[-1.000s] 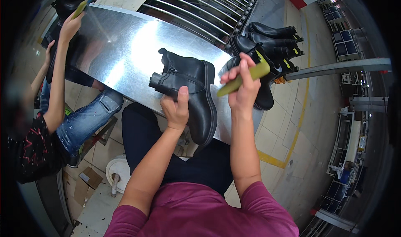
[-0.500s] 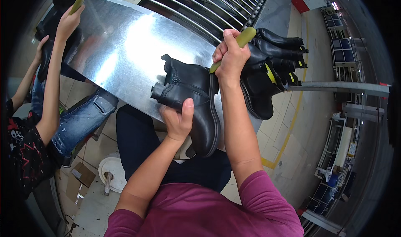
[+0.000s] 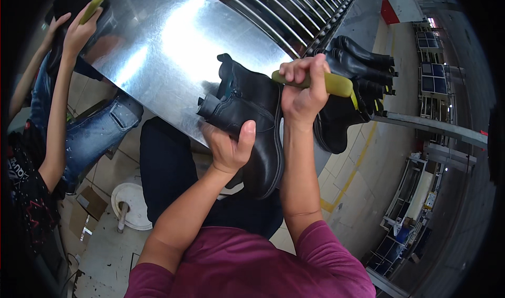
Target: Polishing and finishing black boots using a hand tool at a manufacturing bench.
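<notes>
A black leather ankle boot (image 3: pixel 251 106) is tilted over the near edge of the metal table, its toe toward me and its sole facing right. My left hand (image 3: pixel 230 146) grips it by the instep, thumb across the upper and the other fingers hidden beneath. Close to the sole's edge, my right hand (image 3: pixel 305 95) is closed round a thick olive-green handle (image 3: pixel 337 84). Whatever the handle carries at its working end cannot be made out. Several more black boots (image 3: pixel 336 111) with yellow pull tabs lie just right of my right hand.
A shiny metal table (image 3: pixel 152 40) spans the front, with a rack of metal bars (image 3: pixel 294 9) beyond it. At the left, a co-worker's hand (image 3: pixel 79 38) holds a similar green handle over dark footwear. A metal rail (image 3: pixel 431 123) juts out on the right.
My right hand has come down along the sole, and the green handle has swung from steeply slanted to nearly level, pointing right. The left hand keeps its hold on the boot.
</notes>
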A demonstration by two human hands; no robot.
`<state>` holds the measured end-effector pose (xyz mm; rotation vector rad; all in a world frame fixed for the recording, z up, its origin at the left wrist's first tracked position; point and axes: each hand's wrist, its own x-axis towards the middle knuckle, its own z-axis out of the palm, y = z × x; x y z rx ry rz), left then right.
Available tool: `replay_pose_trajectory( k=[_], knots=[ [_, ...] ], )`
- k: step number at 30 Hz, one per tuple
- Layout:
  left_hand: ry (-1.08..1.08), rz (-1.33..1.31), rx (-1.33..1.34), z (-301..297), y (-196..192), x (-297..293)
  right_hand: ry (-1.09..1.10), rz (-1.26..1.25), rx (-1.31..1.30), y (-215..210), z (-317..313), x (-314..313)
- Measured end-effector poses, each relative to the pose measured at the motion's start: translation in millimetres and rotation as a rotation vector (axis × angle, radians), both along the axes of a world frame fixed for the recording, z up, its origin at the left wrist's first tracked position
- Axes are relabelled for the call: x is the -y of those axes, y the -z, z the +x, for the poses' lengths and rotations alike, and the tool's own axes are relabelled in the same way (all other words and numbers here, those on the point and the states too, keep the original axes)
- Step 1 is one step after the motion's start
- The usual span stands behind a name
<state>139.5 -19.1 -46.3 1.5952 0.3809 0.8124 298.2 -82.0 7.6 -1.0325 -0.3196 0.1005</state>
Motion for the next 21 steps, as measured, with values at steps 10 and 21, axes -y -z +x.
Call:
replay_pose_trajectory(
  k=[10, 21],
  knots=[
    [0.002, 0.047, 0.014, -2, 3, -1, 0.035, 0.064, 0.164, 8, -11, 10],
    [0.034, -0.068, 0.066, 1, -2, -1, 0.044, 0.122, 0.254, 14, -16, 19]
  ],
)
